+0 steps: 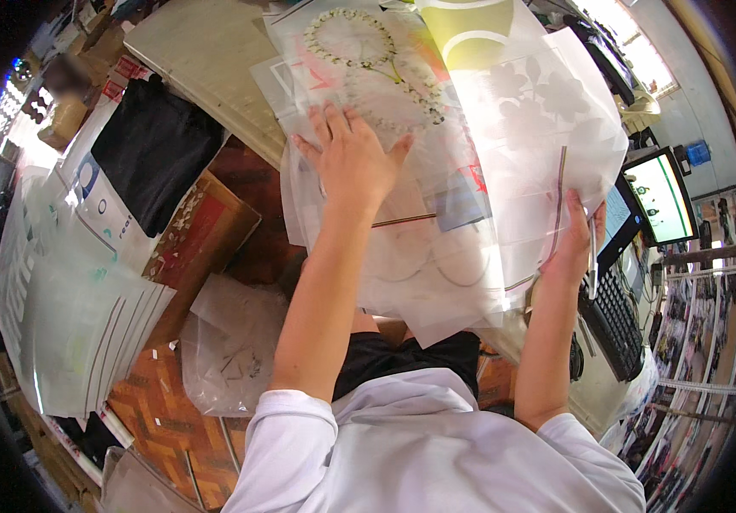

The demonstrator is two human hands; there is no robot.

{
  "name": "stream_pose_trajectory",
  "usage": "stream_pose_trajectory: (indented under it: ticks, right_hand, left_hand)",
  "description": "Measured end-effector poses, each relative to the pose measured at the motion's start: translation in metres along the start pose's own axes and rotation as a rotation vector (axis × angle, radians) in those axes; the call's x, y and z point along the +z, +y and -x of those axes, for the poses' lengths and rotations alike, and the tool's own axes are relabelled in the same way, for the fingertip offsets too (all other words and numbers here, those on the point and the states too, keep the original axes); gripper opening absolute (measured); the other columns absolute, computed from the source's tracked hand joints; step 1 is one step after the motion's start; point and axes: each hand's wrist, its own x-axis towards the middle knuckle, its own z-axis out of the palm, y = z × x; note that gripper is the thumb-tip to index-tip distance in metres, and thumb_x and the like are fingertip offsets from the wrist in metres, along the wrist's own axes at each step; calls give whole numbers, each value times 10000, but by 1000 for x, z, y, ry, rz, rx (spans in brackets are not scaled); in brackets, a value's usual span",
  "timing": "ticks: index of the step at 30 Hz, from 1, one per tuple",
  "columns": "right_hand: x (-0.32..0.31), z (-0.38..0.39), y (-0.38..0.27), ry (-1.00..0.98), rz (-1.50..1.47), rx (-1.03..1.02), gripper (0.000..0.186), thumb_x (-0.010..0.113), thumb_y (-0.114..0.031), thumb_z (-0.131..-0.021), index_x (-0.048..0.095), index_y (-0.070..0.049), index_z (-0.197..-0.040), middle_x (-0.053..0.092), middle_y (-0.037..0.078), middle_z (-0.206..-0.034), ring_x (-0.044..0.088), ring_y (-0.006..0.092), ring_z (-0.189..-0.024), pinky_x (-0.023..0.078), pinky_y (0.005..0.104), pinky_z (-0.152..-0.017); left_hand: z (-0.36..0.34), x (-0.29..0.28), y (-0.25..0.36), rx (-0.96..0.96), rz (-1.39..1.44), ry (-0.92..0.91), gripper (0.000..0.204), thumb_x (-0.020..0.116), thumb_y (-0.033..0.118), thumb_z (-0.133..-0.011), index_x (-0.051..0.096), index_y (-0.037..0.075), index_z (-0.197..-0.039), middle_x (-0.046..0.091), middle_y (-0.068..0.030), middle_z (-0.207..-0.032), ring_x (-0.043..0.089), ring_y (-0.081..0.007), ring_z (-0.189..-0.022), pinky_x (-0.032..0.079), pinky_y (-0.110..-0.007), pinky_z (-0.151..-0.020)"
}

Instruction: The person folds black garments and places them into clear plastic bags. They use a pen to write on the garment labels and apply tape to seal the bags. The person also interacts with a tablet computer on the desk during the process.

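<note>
1. Sheets (406, 282), thin and translucent, lie loosely layered under and around the left fingers, partly overlapping; a beaded loop design (351, 38) shows just beyond those fingertips.
2. Left hand (353, 162): palm down, fingers spread flat on the layers, gripping nothing.
3. Right hand (575, 244): thumb over the near right edge of the patterned sheet (539, 103), other fingers curled beside it; reads as grasping that edge. Whether the slim pale piece by the fingers is also held, cannot tell.
4. Patterned sheet runs away and leftward from the right thumb, its pale leaf shapes beyond the fingertips. Keyboard (616, 329) sits to the right of, and nearer the body than, those fingers.
5. Step in hand, by judgement: parting or squaring the layers, left palm steadying.
6. Next move would call for a light, even pull by the right fingers, left palm kept flat, so neighbouring layers neither drag nor crease.
</note>
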Motion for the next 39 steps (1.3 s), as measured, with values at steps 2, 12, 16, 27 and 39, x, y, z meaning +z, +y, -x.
stream_pose_trajectory:
  ticks: [2, 12, 16, 27, 39]
  right_hand:
    - [-5, -6, -5, 19, -11, -8, 410, 668, -58, -813, 551, -13, -1204, 611, 94, -1122, 600, 212, -955, 492, 323, -828]
    - [-19, -27, -31, -18, 25, -76, 454, 656, -54, -824, 521, -1, -1254, 599, 107, -1144, 595, 218, -983, 499, 345, -840]
    - [-17, -32, -36, -6, 23, -116, 415, 641, -35, -834, 537, 6, -1233, 608, 110, -1129, 609, 208, -948, 510, 326, -824]
    - [-39, -43, -36, -22, 1, -163, 348, 644, -15, -830, 577, 14, -1170, 631, 104, -1075, 620, 191, -915, 541, 320, -778]
    - [-41, -40, -39, -47, -40, -153, 332, 611, 8, -841, 562, 31, -1169, 621, 119, -1070, 622, 202, -912, 561, 351, -776]
  left_hand:
    - [-2, 0, 3, 16, -22, -80, 592, 603, 422, -868, 534, 16, -1293, 354, -197, -1460, 277, -322, -1387, 169, -646, -1089]
    - [-22, 2, -9, 33, 108, 25, 205, 605, 218, -831, 711, 90, -952, 590, -121, -1207, 506, -292, -1216, 243, -616, -1071]
    - [-54, -12, -11, -101, 412, -40, 180, 611, 198, -835, 712, 87, -936, 671, -111, -945, 638, -289, -934, 423, -447, -937]
    - [-29, -21, -5, -95, 348, -277, 338, 557, 324, -878, 682, 52, -1035, 558, -227, -1254, 456, -410, -1262, 325, -509, -1059]
    - [-3, 14, 28, 82, 171, 50, 248, 563, 163, -851, 684, -3, -990, 565, -211, -1247, 487, -379, -1226, 350, -475, -1059]
